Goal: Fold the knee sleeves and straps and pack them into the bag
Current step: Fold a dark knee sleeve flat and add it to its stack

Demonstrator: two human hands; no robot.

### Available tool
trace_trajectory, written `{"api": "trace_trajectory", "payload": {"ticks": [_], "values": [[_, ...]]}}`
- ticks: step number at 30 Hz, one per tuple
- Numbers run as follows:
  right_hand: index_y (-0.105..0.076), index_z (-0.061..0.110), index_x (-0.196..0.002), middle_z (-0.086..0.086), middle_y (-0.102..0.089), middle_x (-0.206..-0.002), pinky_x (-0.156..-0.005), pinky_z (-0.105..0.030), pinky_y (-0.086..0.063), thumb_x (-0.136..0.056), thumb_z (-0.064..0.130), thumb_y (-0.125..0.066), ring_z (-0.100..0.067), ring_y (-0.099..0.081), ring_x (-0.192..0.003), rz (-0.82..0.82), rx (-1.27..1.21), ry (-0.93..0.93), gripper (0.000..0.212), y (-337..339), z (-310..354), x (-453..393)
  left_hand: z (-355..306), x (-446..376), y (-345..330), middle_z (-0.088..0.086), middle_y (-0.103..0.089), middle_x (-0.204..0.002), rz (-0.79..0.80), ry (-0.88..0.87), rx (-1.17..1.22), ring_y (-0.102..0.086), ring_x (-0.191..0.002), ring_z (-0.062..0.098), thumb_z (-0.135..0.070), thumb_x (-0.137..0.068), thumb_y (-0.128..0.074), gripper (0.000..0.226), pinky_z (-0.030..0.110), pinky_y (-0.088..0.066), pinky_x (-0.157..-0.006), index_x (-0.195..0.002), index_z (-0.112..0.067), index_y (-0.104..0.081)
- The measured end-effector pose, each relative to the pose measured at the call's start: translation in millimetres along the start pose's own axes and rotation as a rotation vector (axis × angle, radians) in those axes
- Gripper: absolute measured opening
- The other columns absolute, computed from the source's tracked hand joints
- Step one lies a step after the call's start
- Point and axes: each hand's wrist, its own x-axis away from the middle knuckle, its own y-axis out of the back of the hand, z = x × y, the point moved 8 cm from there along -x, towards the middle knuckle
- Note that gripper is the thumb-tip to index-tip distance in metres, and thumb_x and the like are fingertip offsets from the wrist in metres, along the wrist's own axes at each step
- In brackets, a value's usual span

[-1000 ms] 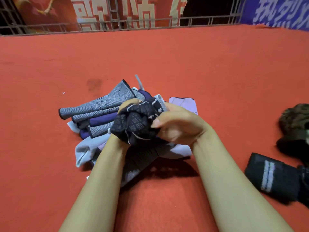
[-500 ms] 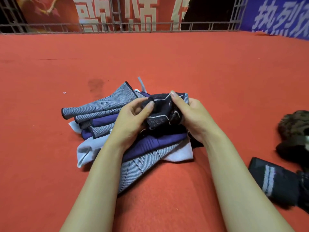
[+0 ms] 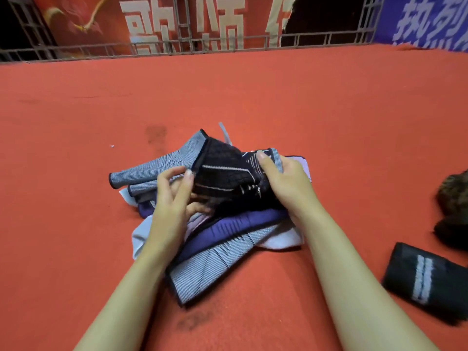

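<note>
A black knee sleeve (image 3: 222,173) with thin white lines is stretched out above a pile of grey, purple and pale sleeves (image 3: 217,239) on the red carpet. My right hand (image 3: 283,181) grips its right end, thumb on top. At its left edge, my left hand (image 3: 172,196) has the thumb and fingertips, with the fingers partly under the fabric. A grey striped sleeve (image 3: 157,165) sticks out to the left of the pile. The bag is hard to identify; a dark camouflage item (image 3: 453,211) lies at the right edge.
A folded black sleeve with a white stripe (image 3: 425,277) lies on the carpet at the lower right. The red carpet (image 3: 253,97) runs back to a metal railing (image 3: 228,44) with red and blue banners behind it.
The black sleeve was a crumpled bundle held close between both hands. Now it is pulled open and spread wide, my left hand having moved left and my right hand staying on the right end.
</note>
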Motion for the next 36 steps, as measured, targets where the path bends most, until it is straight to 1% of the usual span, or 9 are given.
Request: {"api": "trace_trajectory", "payload": {"ticks": [5, 8, 12, 15, 18, 24, 29, 33, 36], "values": [[-0.053, 0.012, -0.064, 0.001, -0.053, -0.062, -0.066, -0.038, -0.039, -0.108, 0.055, -0.038, -0.015, -0.048, -0.061, 0.038, 0.147, -0.01, 0.064, -23.2, 10.1, 8.9, -4.4, 0.9, 11.2, -0.002, -0.06, -0.098, -0.032, -0.038, 0.064, -0.06, -0.086, 0.014, -0.072, -0.08, -0.071, 0.052, 0.039, -0.05, -0.075, -0.106, -0.033, -0.049], [-0.065, 0.011, -0.075, 0.002, -0.066, -0.07, -0.072, -0.034, -0.044, -0.108, 0.059, -0.034, -0.015, -0.059, -0.069, -0.006, 0.075, -0.1, 0.066, -19.6, -3.2, 8.7, -5.1, -1.6, 10.6, 0.01, -0.058, -0.117, 0.033, -0.025, 0.151, -0.059, -0.109, 0.024, -0.076, -0.075, -0.075, 0.069, 0.047, -0.049, -0.098, -0.11, -0.026, -0.043], [-0.075, 0.002, -0.102, -0.014, -0.077, -0.099, -0.091, -0.041, -0.053, -0.104, 0.068, -0.031, -0.03, -0.071, -0.098, -0.003, 0.071, -0.163, 0.079, -19.5, -11.8, 5.6, -15.9, -0.1, 5.7, -0.004, -0.055, -0.134, 0.022, -0.152, -0.505, -0.057, -0.123, -0.001, -0.063, -0.088, -0.07, 0.029, 0.015, -0.038, -0.108, -0.103, -0.038, -0.07], [-0.064, 0.017, -0.058, 0.013, -0.062, -0.054, -0.065, -0.038, -0.044, -0.107, 0.06, -0.036, -0.008, -0.056, -0.054, -0.037, 0.087, -0.103, 0.071, -11.5, 0.0, 5.7, -28.3, -2.6, 8.2, -0.004, -0.051, -0.14, -0.007, -0.192, -0.542, -0.051, -0.128, -0.009, -0.056, -0.092, -0.064, 0.018, 0.009, -0.034, -0.11, -0.099, -0.042, -0.072], [-0.045, 0.008, -0.061, 0.0, -0.038, -0.06, -0.058, -0.035, -0.028, -0.106, 0.057, -0.044, -0.011, -0.034, -0.055, -0.129, 0.09, -0.054, 0.067, 3.1, 5.9, 3.3, -38.9, -8.7, 18.8, -0.002, -0.055, -0.14, -0.019, -0.254, -0.495, -0.055, -0.13, 0.003, -0.06, -0.094, -0.062, 0.02, 0.033, -0.04, -0.117, -0.097, -0.046, -0.075], [-0.073, 0.0, -0.092, -0.018, -0.074, -0.089, -0.073, -0.037, -0.056, -0.099, 0.049, -0.062, -0.025, -0.067, -0.078, -0.118, -0.486, -0.081, 0.051, 8.0, 12.7, 0.7, -47.1, -12.6, 28.9, 0.015, -0.071, -0.12, -0.026, -0.218, -0.262, -0.07, -0.113, 0.036, -0.07, -0.092, -0.062, 0.044, 0.061, -0.053, -0.101, -0.11, -0.032, -0.076], [-0.074, 0.011, -0.112, -0.014, -0.077, -0.108, -0.098, -0.052, -0.055, -0.101, 0.019, -0.066, -0.026, -0.07, -0.098, -0.007, -0.445, 0.041, 0.015, 1.6, 30.4, 3.5, -47.8, -12.8, 24.2, 0.012, -0.08, -0.103, -0.035, -0.003, -0.087, -0.076, -0.101, 0.028, -0.055, -0.1, -0.054, 0.052, 0.041, -0.062, -0.086, -0.091, -0.013, -0.084], [-0.077, 0.015, -0.102, -0.016, -0.077, -0.103, -0.093, -0.06, -0.054, -0.103, 0.028, -0.063, -0.028, -0.07, -0.093, -0.052, -0.365, 0.036, 0.019, 10.2, 30.2, 4.0, -46.7, -20.9, 33.7, 0.004, -0.078, -0.084, -0.073, 0.048, -0.082, -0.073, -0.077, 0.018, -0.046, -0.107, -0.05, 0.054, 0.03, -0.056, -0.07, -0.076, -0.016, -0.083], [-0.074, 0.005, -0.096, -0.022, -0.077, -0.1, -0.082, -0.062, -0.055, -0.104, 0.039, -0.06, -0.029, -0.069, -0.085, -0.083, -0.304, 0.026, 0.038, 13.1, 29.6, 3.8, -50.9, -19.5, 32.8, 0.008, -0.079, -0.092, -0.02, 0.022, -0.085, -0.073, -0.081, 0.015, -0.033, -0.106, -0.055, 0.038, 0.027, -0.058, -0.072, -0.092, -0.009, -0.08]]}}
